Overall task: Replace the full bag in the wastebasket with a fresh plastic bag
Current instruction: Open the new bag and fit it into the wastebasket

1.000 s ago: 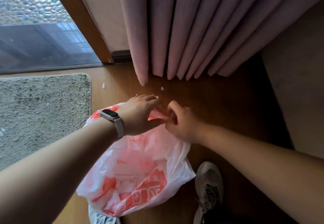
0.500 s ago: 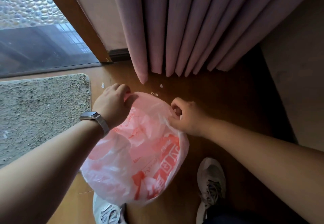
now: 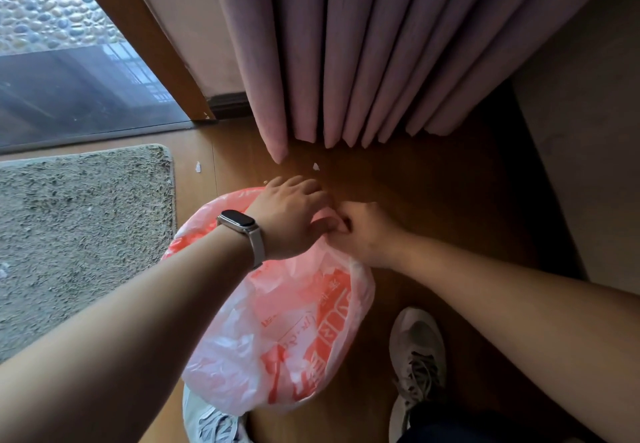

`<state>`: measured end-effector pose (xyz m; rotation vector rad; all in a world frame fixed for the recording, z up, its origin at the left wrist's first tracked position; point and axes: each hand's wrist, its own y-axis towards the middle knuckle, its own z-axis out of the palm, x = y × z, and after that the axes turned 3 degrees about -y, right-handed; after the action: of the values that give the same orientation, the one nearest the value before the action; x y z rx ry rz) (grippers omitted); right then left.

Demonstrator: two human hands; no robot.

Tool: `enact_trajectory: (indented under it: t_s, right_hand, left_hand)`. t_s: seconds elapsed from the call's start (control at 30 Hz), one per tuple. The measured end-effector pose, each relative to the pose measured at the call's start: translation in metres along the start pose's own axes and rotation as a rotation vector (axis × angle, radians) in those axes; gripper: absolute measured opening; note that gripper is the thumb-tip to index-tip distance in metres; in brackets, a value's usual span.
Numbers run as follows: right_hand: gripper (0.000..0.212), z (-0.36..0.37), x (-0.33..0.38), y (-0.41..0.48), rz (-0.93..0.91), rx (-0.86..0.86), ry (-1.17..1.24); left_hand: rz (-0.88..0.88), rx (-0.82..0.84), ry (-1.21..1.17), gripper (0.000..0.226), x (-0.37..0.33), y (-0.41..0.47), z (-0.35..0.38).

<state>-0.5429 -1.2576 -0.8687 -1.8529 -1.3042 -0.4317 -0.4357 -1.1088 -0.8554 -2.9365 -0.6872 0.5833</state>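
Red-and-white plastic bag [image 3: 277,321] on the wooden floor [image 3: 433,200], between the person's two shoes [image 3: 417,356], just in front of the pink curtain [image 3: 346,61]; grey mat [image 3: 86,227] to its left; no wastebasket visible. Film looks thin, soft and crinkly, likely slippery where smooth; it bulges and sags, so probably partly filled, though the load looks light; could tear if dragged by a single fold. Best hold, by my reckoning: the gathered mouth at the far top edge, where both hands meet.

Left hand [image 3: 291,220], watch [image 3: 242,226] on the wrist, lies over the bag's top, fingers [image 3: 298,186] loosely extended and close together, thumb pressing into the film; right hand [image 3: 367,234] curled narrow, fingers pinched onto a bunched bit of the bag's edge; exactly what is inside the pinch is hidden; the two hands touch.
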Motion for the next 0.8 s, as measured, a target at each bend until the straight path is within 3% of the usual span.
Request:
enact_trajectory:
  t_s: [0.13, 0.23, 0.4, 0.53, 0.63, 0.8]
  right_hand:
    - [0.045, 0.0, -0.005, -0.006, -0.118, -0.033, -0.115]
    - [0.048, -0.005, -0.005, -0.008, -0.176, -0.005, -0.164]
    - [0.032, -0.003, -0.005, -0.007, -0.07, 0.227, -0.087]
    - [0.037, -0.002, -0.008, -0.001, -0.013, 0.168, 0.01]
    - [0.037, 0.001, -0.009, 0.001, -0.011, 0.125, 0.039]
    - [0.048, -0.001, -0.012, -0.001, -0.15, -0.109, 0.001]
  left_hand:
    - [-0.081, -0.013, 0.035, 0.067, 0.015, -0.008, -0.001]
    - [-0.222, -0.032, 0.041, 0.077, 0.027, -0.015, -0.005]
    - [-0.461, -0.098, -0.016, 0.074, 0.035, -0.02, -0.007]
    - [-0.519, -0.122, -0.028, 0.071, 0.035, -0.026, -0.005]
    - [-0.438, -0.122, 0.025, 0.061, 0.029, -0.025, -0.007]
    - [-0.056, -0.079, 0.046, 0.043, 0.006, -0.02, -0.003]
